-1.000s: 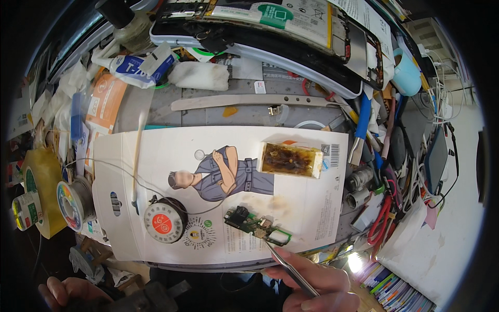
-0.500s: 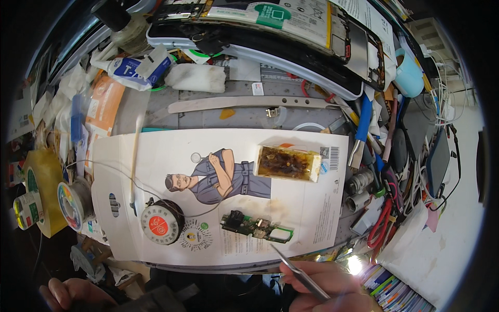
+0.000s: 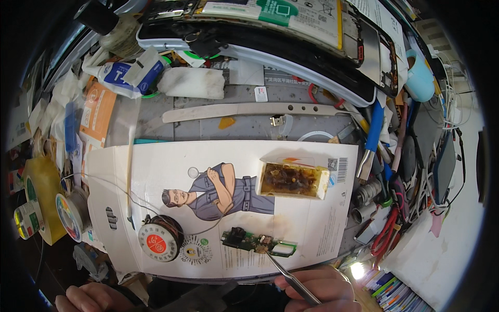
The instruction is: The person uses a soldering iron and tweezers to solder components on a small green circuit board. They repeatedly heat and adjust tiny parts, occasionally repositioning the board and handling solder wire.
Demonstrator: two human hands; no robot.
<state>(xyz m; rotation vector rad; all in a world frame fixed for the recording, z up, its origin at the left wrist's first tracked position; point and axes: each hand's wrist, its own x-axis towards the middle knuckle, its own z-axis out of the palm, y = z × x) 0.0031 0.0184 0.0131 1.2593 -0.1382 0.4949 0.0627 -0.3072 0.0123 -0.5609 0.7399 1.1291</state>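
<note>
My right hand (image 3: 325,291) is closed on metal tweezers (image 3: 291,279). Their tips meet the lower edge of a small green circuit board (image 3: 260,242), which lies on a printed white card (image 3: 296,229). Low at the left, my left hand (image 3: 91,298) has its fingers curled; what they hold, if anything, I cannot make out. A blurred dark shape (image 3: 208,297) lies between the hands. Above the board sits a small white box of brown, resin-like stuff (image 3: 295,179). Left of the board is a round spool of thin wire (image 3: 160,240).
A long metal spatula-like tool (image 3: 249,109) lies beyond the card. Opened phone parts (image 3: 291,31) rest at the back. Tape rolls (image 3: 47,197) and a solder reel (image 3: 73,216) stand at left. Tools and cables (image 3: 387,218) crowd the right side, near a light blue cup (image 3: 418,78).
The tweezers have moved up and slightly left, so their tips now meet the board. My left hand has shifted right, and the view has tilted a little.
</note>
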